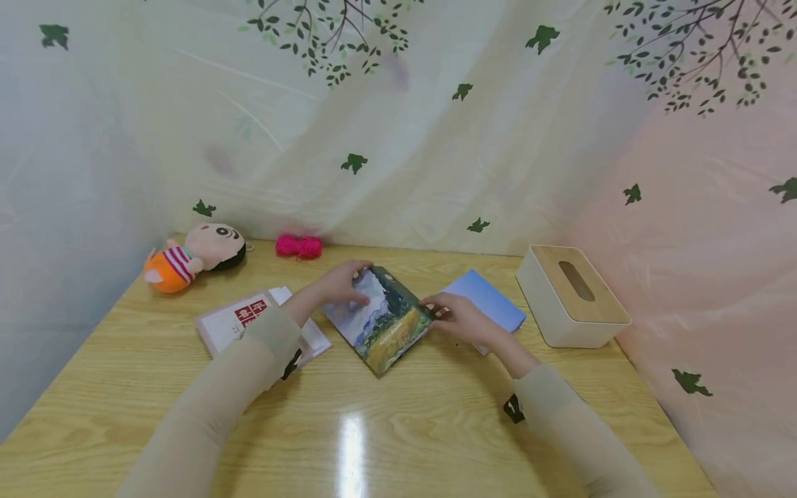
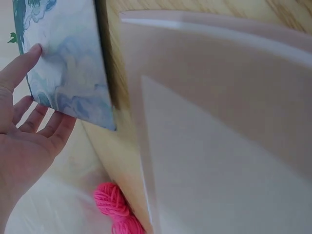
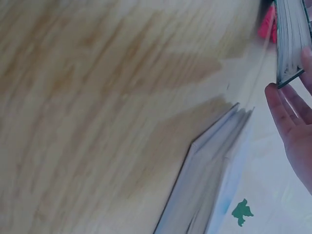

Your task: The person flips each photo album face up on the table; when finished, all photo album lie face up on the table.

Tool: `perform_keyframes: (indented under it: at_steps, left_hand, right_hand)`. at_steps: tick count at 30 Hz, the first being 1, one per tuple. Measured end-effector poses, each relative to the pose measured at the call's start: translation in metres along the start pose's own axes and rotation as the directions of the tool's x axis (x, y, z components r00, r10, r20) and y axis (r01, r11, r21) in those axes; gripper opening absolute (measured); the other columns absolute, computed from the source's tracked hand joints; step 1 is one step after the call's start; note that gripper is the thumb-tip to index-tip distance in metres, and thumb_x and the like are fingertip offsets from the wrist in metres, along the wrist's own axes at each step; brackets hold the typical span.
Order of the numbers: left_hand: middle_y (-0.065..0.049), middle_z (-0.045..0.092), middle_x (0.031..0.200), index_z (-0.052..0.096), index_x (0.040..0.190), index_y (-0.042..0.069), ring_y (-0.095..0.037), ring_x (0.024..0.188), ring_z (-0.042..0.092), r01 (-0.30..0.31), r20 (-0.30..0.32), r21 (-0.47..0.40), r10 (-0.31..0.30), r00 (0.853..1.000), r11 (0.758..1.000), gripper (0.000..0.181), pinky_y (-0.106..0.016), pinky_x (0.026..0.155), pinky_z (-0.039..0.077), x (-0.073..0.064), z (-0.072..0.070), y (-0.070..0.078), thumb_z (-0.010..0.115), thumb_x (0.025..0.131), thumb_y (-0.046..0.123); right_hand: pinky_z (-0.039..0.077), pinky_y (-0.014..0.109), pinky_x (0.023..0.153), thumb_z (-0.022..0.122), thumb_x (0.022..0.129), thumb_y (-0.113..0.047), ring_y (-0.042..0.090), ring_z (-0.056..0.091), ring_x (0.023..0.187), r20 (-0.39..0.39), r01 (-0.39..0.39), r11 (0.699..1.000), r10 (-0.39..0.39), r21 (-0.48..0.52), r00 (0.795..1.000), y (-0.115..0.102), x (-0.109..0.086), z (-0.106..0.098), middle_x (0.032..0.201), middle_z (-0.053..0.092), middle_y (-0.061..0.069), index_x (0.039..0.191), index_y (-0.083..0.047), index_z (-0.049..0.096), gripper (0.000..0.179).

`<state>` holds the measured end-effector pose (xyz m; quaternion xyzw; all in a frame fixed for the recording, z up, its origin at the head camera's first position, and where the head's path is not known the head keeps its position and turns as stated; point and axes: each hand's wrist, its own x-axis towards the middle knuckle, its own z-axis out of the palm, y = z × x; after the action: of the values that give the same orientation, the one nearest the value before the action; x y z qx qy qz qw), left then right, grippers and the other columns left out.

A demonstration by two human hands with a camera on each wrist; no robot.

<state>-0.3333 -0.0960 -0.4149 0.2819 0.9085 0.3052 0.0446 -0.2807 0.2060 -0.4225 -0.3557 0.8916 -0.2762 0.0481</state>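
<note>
A book with a painted landscape cover (image 1: 392, 321) is held between both hands over the middle of the table. My left hand (image 1: 339, 283) grips its upper left edge, thumb (image 2: 31, 54) on the cover and fingers beneath. At the right edge my right hand (image 1: 462, 317) pinches it; the right wrist view shows the book's page edges (image 3: 290, 41) beside the thumb, with fingers under the cover. A blue book (image 1: 488, 296) lies behind the right hand, its covers slightly parted in the right wrist view. Under the left forearm lies a pale folder (image 1: 218, 324) with a red label.
A plush doll (image 1: 213, 246) lies at the back left, and a pink yarn skein (image 1: 299, 246) sits near the table's back edge. On the right stands a white tissue box (image 1: 569, 304) with a wooden lid. A printed curtain (image 1: 398, 207) hangs behind the table.
</note>
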Motion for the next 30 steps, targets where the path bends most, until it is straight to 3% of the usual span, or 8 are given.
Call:
perform_keyframes:
  at_steps: [6, 13, 19, 25, 30]
  left_hand:
    - [-0.022, 0.055, 0.117, 0.044, 0.136, -0.005, -0.033, 0.108, 0.052, -0.024, -0.041, 0.013, 0.025, 0.999, 1.0, 0.075, -0.044, 0.096, 0.043, 0.002, -0.002, 0.005, 0.079, 0.074, 0.018]
    - [-0.018, 0.059, 0.107, 0.048, 0.132, -0.005, -0.029, 0.095, 0.056, -0.001, -0.07, 0.015, 0.002, 0.998, 1.0, 0.07, -0.041, 0.087, 0.047, 0.002, -0.003, 0.014, 0.078, 0.076, 0.025]
    - [-0.015, 0.062, 0.101, 0.054, 0.126, -0.001, -0.025, 0.088, 0.057, 0.027, -0.116, 0.021, -0.025, 0.993, 0.999, 0.065, -0.036, 0.079, 0.048, 0.002, -0.006, 0.022, 0.08, 0.074, 0.029]
    - [-0.013, 0.063, 0.099, 0.056, 0.125, 0.001, -0.023, 0.083, 0.059, 0.045, -0.149, -0.038, -0.05, 0.988, 0.998, 0.063, -0.032, 0.071, 0.048, -0.002, -0.013, 0.031, 0.081, 0.073, 0.027]
    - [-0.01, 0.061, 0.097, 0.055, 0.128, 0.002, -0.021, 0.081, 0.061, 0.061, -0.164, -0.096, -0.076, 0.984, 0.993, 0.066, -0.028, 0.064, 0.05, -0.005, -0.017, 0.038, 0.081, 0.073, 0.029]
  right_hand:
    - [0.054, 0.034, 0.084, 0.069, 0.086, -0.014, 0.023, 0.06, 0.104, -0.026, -0.02, 0.998, 0.022, 0.059, 0.999, -0.008, -0.006, -0.006, 0.126, 0.058, 0.008, 0.131, -0.011, 0.054, 0.047]
    - [0.053, 0.032, 0.085, 0.075, 0.081, -0.026, 0.021, 0.061, 0.106, -0.039, -0.037, 0.997, 0.039, 0.068, 0.998, -0.015, -0.01, -0.013, 0.125, 0.06, 0.007, 0.132, -0.012, 0.053, 0.058]
    - [0.053, 0.033, 0.087, 0.076, 0.081, -0.021, 0.023, 0.059, 0.11, -0.069, 0.024, 0.992, -0.016, 0.121, 0.998, -0.016, -0.013, -0.018, 0.127, 0.059, 0.008, 0.132, -0.01, 0.053, 0.057]
    - [0.054, 0.028, 0.085, 0.075, 0.081, -0.016, 0.025, 0.059, 0.111, -0.088, 0.067, 0.984, -0.053, 0.164, 0.995, -0.021, -0.015, -0.025, 0.129, 0.057, 0.01, 0.131, -0.009, 0.055, 0.054]
    - [0.055, 0.033, 0.081, 0.073, 0.083, -0.015, 0.029, 0.058, 0.108, -0.111, 0.081, 0.982, -0.063, 0.17, 0.992, -0.031, -0.017, -0.034, 0.13, 0.054, 0.014, 0.131, -0.009, 0.055, 0.052]
